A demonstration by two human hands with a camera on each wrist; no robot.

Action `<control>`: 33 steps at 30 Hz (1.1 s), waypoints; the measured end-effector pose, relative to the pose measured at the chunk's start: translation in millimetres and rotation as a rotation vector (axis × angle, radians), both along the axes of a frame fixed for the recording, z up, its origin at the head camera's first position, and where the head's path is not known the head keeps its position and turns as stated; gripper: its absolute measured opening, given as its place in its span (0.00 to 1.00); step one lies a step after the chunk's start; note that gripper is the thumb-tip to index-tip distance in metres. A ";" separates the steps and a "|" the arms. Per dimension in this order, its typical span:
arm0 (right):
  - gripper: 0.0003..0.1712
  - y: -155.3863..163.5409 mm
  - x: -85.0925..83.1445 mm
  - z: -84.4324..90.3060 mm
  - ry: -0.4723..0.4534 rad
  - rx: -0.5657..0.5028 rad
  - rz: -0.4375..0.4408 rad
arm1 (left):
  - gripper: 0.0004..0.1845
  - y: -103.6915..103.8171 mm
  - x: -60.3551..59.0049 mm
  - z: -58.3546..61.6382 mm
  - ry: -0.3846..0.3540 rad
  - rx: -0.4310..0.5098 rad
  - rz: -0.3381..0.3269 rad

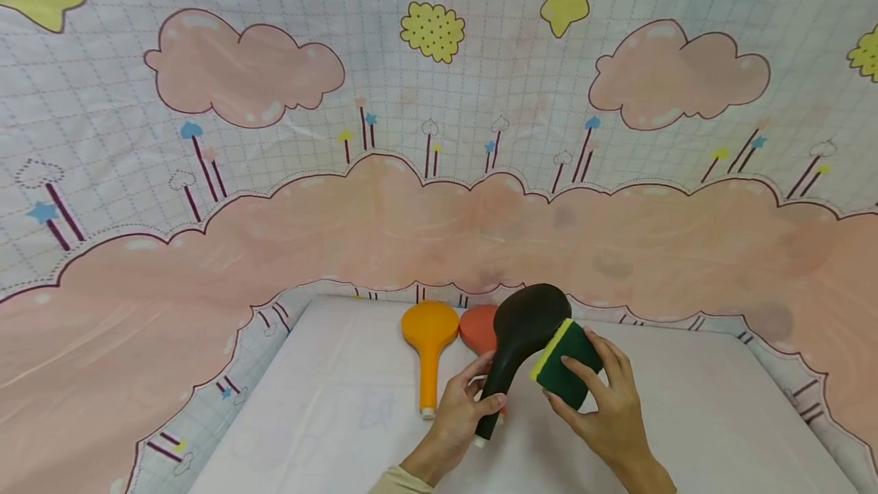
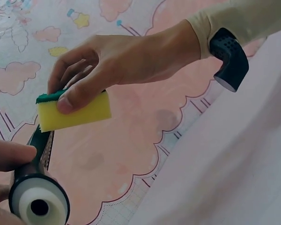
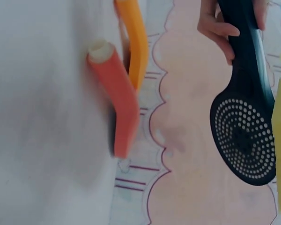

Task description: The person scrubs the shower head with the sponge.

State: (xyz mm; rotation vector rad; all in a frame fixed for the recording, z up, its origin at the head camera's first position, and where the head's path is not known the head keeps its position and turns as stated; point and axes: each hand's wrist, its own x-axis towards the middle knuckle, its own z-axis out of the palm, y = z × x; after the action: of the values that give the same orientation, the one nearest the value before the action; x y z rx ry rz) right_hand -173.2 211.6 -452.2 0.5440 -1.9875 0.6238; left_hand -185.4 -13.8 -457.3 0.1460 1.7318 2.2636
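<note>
My left hand [image 1: 466, 401] grips the handle of a black shower head [image 1: 524, 334], holding it up off the table; its perforated face [image 3: 243, 140] shows in the right wrist view and its white handle end [image 2: 40, 205] in the left wrist view. My right hand [image 1: 604, 402] pinches a yellow-and-green sponge [image 1: 565, 364] against the right side of the black head. The sponge [image 2: 72, 110] is held between thumb and fingers. An orange shower head [image 1: 428, 345] and a red shower head [image 1: 479, 326] lie on the table behind.
A white cloth-covered table [image 1: 329, 418] sits in front of a draped backdrop [image 1: 411, 204] printed with pink clouds and stars. The red shower head [image 3: 117, 103] and orange shower head [image 3: 133, 42] lie side by side near the table's far edge.
</note>
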 end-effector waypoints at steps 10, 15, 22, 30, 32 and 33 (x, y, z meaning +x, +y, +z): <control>0.39 24.6 8.7 -11.3 -0.126 0.005 -0.091 | 0.33 26.2 -6.7 -11.4 0.117 -0.161 0.103; 0.39 35.4 11.3 -20.9 -0.130 0.008 -0.099 | 0.34 42.4 -11.8 -17.8 0.154 -0.219 0.142; 0.36 47.8 15.2 -28.4 -0.154 0.011 -0.120 | 0.37 65.9 -20.1 -27.7 0.160 -0.236 0.185; 0.32 57.5 21.3 -37.1 -0.178 0.010 -0.141 | 0.36 88.5 -28.7 -34.9 0.141 -0.260 0.218; 0.32 58.7 22.5 -39.0 -0.192 0.009 -0.159 | 0.35 94.0 -30.8 -37.2 0.137 -0.273 0.226; 0.32 59.2 23.0 -39.9 -0.200 0.009 -0.168 | 0.35 96.7 -31.7 -38.5 0.136 -0.280 0.228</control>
State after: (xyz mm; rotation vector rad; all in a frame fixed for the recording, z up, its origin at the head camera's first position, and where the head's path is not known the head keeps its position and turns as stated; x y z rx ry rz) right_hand -150.2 270.7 -492.2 0.3252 -2.1980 0.5829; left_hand -217.0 82.8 -495.9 0.0455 2.2177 2.1734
